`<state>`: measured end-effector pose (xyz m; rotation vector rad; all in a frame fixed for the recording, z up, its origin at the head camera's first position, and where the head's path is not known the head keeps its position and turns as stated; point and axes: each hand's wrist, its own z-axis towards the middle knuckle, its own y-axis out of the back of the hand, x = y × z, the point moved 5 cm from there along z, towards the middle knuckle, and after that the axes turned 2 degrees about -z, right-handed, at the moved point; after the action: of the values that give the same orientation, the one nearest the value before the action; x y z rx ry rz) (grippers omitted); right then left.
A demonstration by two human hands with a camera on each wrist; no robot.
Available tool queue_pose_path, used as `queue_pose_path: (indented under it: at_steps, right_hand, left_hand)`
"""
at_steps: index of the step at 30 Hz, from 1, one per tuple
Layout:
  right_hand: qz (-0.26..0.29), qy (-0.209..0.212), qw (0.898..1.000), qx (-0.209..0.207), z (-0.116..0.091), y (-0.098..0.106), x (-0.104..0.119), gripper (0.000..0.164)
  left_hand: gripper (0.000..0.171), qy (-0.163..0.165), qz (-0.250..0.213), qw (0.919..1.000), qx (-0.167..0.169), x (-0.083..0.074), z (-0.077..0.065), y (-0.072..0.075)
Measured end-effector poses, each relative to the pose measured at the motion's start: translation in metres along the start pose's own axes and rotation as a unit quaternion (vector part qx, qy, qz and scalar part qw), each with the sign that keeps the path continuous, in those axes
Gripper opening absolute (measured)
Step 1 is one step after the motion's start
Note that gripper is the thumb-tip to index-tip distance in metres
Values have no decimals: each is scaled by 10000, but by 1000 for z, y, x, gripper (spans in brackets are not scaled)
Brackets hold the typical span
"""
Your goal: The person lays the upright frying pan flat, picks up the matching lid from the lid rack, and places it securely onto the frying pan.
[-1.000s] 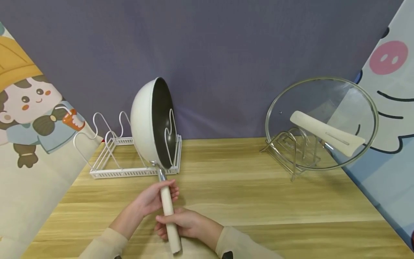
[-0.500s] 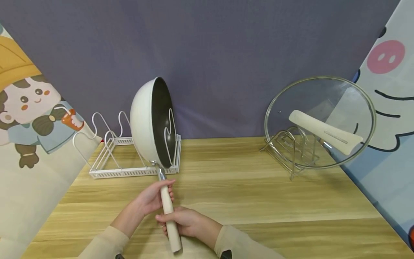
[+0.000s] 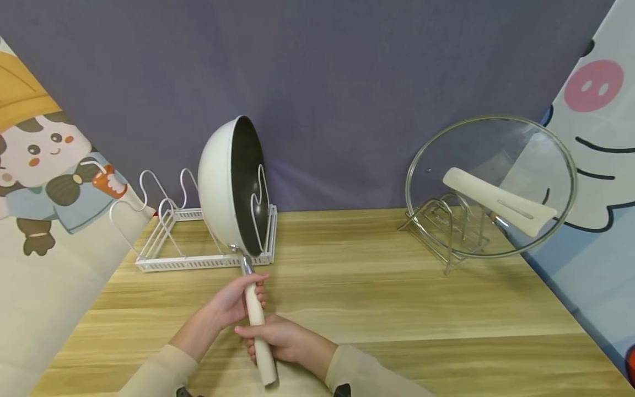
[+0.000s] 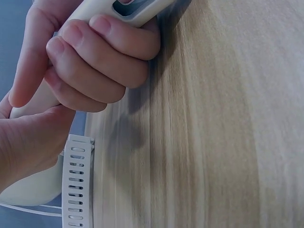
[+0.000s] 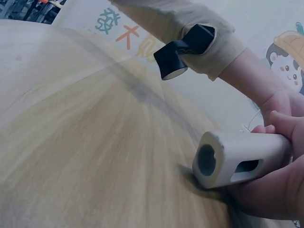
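A white wok with a dark inside stands on its edge in a white wire rack. Its long cream handle reaches forward over the table. My left hand grips this handle just below the metal neck, thumb along the top. Lower down, close to the free end, my right hand holds it too, thumb laid across. In the right wrist view the handle's hollow end sits low over the wood. Curled fingers wrap the handle in the left wrist view.
To the right, a large glass lid with a long cream knob leans in a metal wire stand. Wire dividers rise on the rack's left. A grey cloth wall stands behind the wooden table.
Both hands, the wok and the rack stay almost still. Around the handle, the fingers have shifted only slightly, and the head view has moved a little.
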<state>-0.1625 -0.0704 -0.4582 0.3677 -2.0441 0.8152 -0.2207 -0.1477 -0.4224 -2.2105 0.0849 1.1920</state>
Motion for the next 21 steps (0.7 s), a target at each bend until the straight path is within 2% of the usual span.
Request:
queue_pose_path:
  at_steps: [11,21]
  right_hand:
    - [-79,-21,9999,-120,3,1,-3,19]
    - [-242,159,9994,-187,3,1,-2,20]
  left_hand:
    - [26,50,49,9999,109,0,0,1]
    - [24,70,72,9998,163,-1,0,1]
